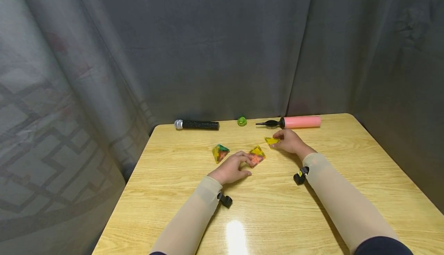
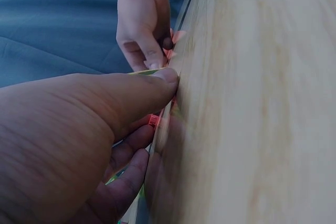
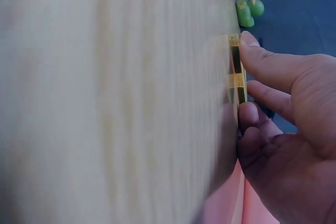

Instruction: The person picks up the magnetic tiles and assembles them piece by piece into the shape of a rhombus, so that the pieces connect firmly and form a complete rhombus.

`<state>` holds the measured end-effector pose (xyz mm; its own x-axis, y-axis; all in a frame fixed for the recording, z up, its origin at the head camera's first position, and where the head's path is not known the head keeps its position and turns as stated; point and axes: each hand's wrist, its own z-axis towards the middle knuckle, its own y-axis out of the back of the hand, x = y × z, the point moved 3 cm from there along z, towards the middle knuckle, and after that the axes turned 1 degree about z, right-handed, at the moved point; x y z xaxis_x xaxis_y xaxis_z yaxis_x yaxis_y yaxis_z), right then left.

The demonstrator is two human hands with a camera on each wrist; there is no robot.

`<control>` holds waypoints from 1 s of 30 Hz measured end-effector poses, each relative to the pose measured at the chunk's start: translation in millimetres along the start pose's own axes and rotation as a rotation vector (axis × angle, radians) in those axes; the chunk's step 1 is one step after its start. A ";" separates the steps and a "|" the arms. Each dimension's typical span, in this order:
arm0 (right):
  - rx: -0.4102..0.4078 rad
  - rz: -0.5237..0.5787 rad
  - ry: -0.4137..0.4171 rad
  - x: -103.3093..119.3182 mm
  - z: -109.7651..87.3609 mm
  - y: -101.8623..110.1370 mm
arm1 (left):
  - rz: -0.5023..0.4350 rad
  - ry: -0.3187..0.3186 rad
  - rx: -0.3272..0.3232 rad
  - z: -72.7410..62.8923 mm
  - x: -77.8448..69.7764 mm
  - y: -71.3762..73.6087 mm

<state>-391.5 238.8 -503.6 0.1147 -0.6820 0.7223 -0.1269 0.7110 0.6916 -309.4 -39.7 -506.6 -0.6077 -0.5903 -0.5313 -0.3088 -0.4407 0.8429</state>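
Observation:
My left hand (image 1: 233,169) is over the middle of the table, its fingers touching a flat red triangular tile (image 1: 256,160). Its thumb stands apart from that tile in the head view. A yellow triangular tile (image 1: 258,151) lies flat against the red one's far side. To the right, my right hand (image 1: 290,142) pinches another yellow triangular tile (image 1: 271,141) by its edges, low at the tabletop; the right wrist view shows this yellow tile (image 3: 237,69) between thumb and fingers. Left of the hands stands a small pyramid (image 1: 220,153) of yellow, green and red tiles.
Along the table's far edge are a black microphone (image 1: 199,125) with a silver head, a small green object (image 1: 241,121) and a pink hand pump (image 1: 301,122) with a black nozzle. Grey curtains (image 1: 215,54) hang behind the wooden table (image 1: 166,193).

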 end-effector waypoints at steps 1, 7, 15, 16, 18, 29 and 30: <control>0.002 -0.005 -0.002 -1.0 -1.8 0.9 | -0.001 0.001 0.001 -0.3 0.0 0.1; 0.015 -0.039 -0.015 -6.9 -11.4 6.4 | -0.004 0.006 0.004 -0.7 0.2 0.3; 0.014 -0.069 -0.014 -4.2 -28.7 11.6 | -0.005 0.011 0.009 -1.2 -0.8 2.9; 0.008 -0.072 -0.012 -4.2 -30.6 11.8 | -0.007 0.012 0.010 -1.1 -0.9 3.1; 0.002 -0.074 -0.010 -4.5 -34.5 12.2 | -0.010 0.011 0.010 -1.2 -1.3 3.5; -0.031 -0.112 -0.034 -6.3 -46.3 9.8 | -0.011 0.002 0.009 -1.8 -1.7 1.9; -0.031 -0.111 -0.040 -6.5 -46.7 9.7 | -0.014 0.000 0.009 -2.0 -2.1 1.8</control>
<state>-347.4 258.1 -501.4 0.0865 -0.7628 0.6408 -0.0847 0.6353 0.7676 -307.2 -40.6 -504.1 -0.6032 -0.5845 -0.5427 -0.3235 -0.4427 0.8363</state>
